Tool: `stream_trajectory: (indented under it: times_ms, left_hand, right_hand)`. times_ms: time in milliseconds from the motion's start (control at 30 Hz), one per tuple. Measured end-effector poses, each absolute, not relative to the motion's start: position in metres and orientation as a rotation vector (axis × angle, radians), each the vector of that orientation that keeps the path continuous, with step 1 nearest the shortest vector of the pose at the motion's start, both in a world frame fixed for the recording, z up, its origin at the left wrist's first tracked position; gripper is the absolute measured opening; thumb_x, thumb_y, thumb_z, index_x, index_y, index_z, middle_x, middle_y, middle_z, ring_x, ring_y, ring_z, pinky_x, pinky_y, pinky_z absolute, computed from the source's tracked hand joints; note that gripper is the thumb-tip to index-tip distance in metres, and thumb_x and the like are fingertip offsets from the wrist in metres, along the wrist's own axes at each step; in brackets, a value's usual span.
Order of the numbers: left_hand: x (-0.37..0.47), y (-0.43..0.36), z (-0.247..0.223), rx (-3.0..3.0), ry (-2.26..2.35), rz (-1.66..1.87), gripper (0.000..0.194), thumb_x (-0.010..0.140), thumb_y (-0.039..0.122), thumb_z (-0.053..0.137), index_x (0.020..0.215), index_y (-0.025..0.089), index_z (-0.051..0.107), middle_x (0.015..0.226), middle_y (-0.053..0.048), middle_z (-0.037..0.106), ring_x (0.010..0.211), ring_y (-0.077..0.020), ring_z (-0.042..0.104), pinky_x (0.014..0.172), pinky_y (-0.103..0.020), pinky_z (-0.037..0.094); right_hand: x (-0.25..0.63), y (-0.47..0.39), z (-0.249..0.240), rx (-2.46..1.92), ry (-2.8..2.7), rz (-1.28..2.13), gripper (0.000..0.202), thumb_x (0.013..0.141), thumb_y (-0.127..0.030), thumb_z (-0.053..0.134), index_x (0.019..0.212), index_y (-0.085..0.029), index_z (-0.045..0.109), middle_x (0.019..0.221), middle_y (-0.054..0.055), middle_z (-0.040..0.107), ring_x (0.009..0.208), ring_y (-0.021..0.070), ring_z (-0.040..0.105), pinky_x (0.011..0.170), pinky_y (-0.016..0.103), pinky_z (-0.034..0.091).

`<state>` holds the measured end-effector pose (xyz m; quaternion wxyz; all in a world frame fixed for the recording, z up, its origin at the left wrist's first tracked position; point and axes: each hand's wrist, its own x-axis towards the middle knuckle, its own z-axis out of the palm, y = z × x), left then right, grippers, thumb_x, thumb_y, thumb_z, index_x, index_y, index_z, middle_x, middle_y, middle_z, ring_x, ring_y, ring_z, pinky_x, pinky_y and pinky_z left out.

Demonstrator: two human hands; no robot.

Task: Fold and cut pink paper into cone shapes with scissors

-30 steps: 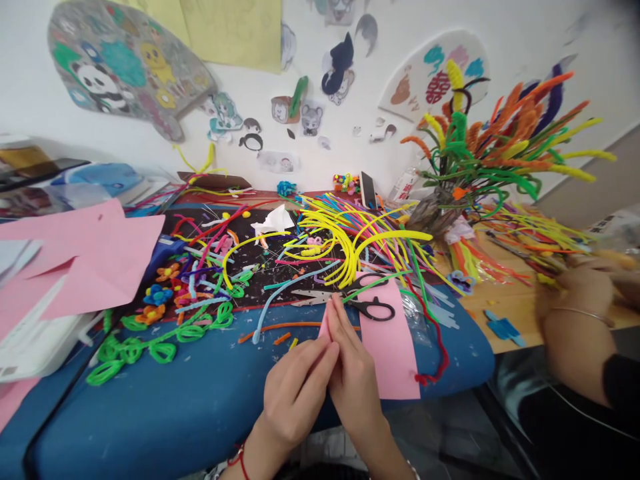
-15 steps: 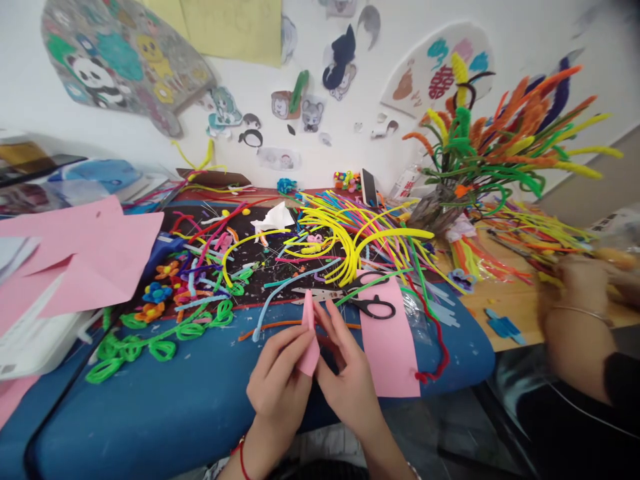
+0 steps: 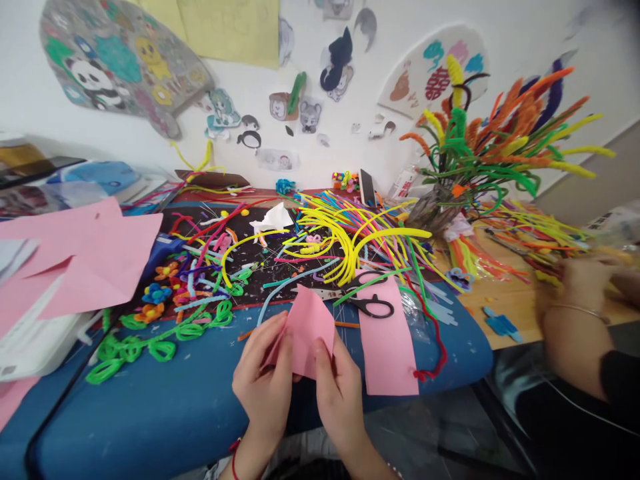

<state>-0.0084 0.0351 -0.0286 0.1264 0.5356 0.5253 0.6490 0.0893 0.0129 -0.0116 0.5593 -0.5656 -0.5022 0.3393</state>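
Note:
Between my two hands is a small piece of folded pink paper [image 3: 311,328], its broad face turned toward me. My left hand [image 3: 265,373] pinches its left side, with the thumb in front. On the right edge, my right hand [image 3: 340,383] grips the paper between thumb and fingers. Just beyond the paper lie black-handled scissors [image 3: 376,305], their blades partly hidden behind it. Under the scissors' handles, a strip of pink paper [image 3: 387,353] lies flat on the blue table cover [image 3: 165,407].
Yellow pipe cleaners [image 3: 345,250] and green looped ones [image 3: 163,350] lie across the table. Large pink sheets [image 3: 115,260] are at the left. A vase of pipe-cleaner stems [image 3: 433,207] stands at the right, near another person's hand [image 3: 583,283].
The pink paper has turned from edge-on to face-on and looks opened wider. My hands have moved apart, each now holding one side of it.

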Motion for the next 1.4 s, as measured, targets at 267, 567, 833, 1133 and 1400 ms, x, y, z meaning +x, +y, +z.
stream_trajectory:
  times_ms: [267, 567, 833, 1133, 1400]
  left_hand:
    - [-0.014, 0.03, -0.032, 2.377, 1.295, 1.86, 0.045, 0.08, -0.009, 0.058, 0.117, 0.014, 0.068, 0.124, -0.012, 0.069, 0.108, -0.0205, 0.069, 0.094, -0.028, 0.057]
    - [-0.023, 0.034, -0.025, 2.58, 0.986, 1.687, 0.027, 0.09, 0.005, 0.055, 0.116, 0.007, 0.063, 0.119, -0.019, 0.069, 0.121, -0.0322, 0.06, 0.091, -0.042, 0.06]
    - [-0.024, 0.034, -0.024, 2.532, 1.132, 1.712, 0.023, 0.092, 0.009, 0.055, 0.111, 0.016, 0.066, 0.117, -0.013, 0.07, 0.107, -0.021, 0.069, 0.085, -0.027, 0.06]
    - [-0.03, 0.038, -0.026, 2.423, 1.153, 1.713, 0.041, 0.088, 0.002, 0.057, 0.125, 0.018, 0.061, 0.115, -0.011, 0.066, 0.106, -0.0196, 0.064, 0.09, -0.029, 0.056]
    - [-0.03, 0.043, -0.012, 2.396, 1.191, 1.742, 0.029, 0.083, -0.005, 0.057, 0.103, 0.012, 0.068, 0.099, -0.01, 0.07, 0.094, -0.0139, 0.066, 0.089, -0.023, 0.052]
  right_hand:
    - [0.095, 0.015, -0.009, -1.384, -1.201, 0.463, 0.035, 0.095, -0.023, 0.051, 0.126, -0.018, 0.066, 0.127, 0.01, 0.067, 0.113, 0.0251, 0.067, 0.093, 0.036, 0.058]
    - [0.096, 0.009, 0.002, -1.26, -1.508, 0.291, 0.055, 0.089, -0.005, 0.047, 0.141, -0.024, 0.049, 0.135, 0.008, 0.061, 0.122, 0.0218, 0.059, 0.101, 0.039, 0.053]
    - [0.097, 0.008, 0.0, -1.151, -1.634, 0.43, 0.066, 0.086, -0.002, 0.04, 0.147, -0.028, 0.037, 0.142, 0.005, 0.051, 0.132, 0.0212, 0.044, 0.109, 0.043, 0.045]
    - [0.098, 0.006, -0.006, -1.078, -1.706, 0.559, 0.083, 0.083, -0.001, 0.043, 0.154, -0.027, 0.01, 0.148, 0.01, 0.044, 0.139, 0.0252, 0.039, 0.115, 0.053, 0.035]
    - [0.111, 0.006, -0.001, -0.895, -1.529, 0.788, 0.087, 0.081, -0.003, 0.047, 0.153, -0.034, 0.008, 0.157, 0.006, 0.028, 0.138, 0.0268, 0.041, 0.113, 0.052, 0.038]
